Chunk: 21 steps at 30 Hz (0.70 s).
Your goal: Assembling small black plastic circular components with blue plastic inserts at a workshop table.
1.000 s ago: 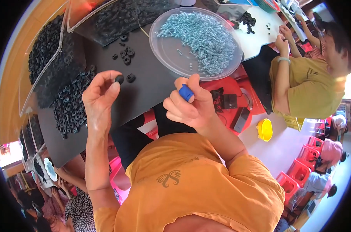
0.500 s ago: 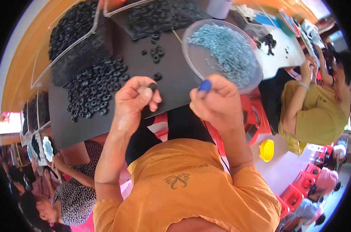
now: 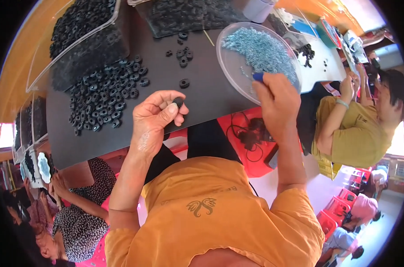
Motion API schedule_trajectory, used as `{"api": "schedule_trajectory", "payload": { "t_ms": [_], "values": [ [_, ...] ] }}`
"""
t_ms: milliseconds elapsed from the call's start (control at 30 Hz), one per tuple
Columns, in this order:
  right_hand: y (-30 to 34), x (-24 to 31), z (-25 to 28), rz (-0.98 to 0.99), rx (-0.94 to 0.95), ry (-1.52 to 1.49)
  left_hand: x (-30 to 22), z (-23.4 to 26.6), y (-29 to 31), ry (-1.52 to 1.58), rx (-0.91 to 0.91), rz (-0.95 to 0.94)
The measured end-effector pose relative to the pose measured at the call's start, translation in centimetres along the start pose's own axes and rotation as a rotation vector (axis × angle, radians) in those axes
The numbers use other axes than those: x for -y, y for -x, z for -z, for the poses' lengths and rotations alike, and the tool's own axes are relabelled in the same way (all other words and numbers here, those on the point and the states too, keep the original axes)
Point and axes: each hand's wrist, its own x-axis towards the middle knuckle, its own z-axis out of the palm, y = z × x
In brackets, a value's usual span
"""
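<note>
My left hand (image 3: 156, 115) is closed above the table's front edge, pinching a small round black plastic part (image 3: 178, 102) between thumb and fingers. Over the near side of a round clear tray (image 3: 232, 71) hangs my right hand (image 3: 280, 100). A blue finger cover (image 3: 258, 77) sits on one of its fingertips. Its fingers are curled in with the thumb close by; whatever they hold, if anything, is too small to make out. Many tiny silvery-blue metal pieces (image 3: 266, 49) lie heaped in the tray.
A pile of black plastic parts (image 3: 105, 95) covers the table's left side, with several more (image 3: 184, 58) in the middle. Clear bins (image 3: 90, 58) of black parts stand behind. A co-worker (image 3: 353, 129) sits at the right; a red stool (image 3: 246, 164) stands below the table edge.
My right hand has moved right and away from my body to the tray of metal pieces. My left hand stays about where it was, still pinching the black part.
</note>
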Motion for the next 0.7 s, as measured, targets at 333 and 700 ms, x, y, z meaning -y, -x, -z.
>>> {"api": "schedule_trajectory", "payload": {
  "t_ms": [333,700],
  "values": [
    [-3.1,-5.0,-2.3,0.058,0.358,0.216,0.4,-0.4,-0.4,0.021,0.024,0.000],
    [-3.2,-5.6,-4.0,0.192,0.425,0.259,0.3,-0.1,0.0,0.025,-0.001,-0.012]
  ]
}}
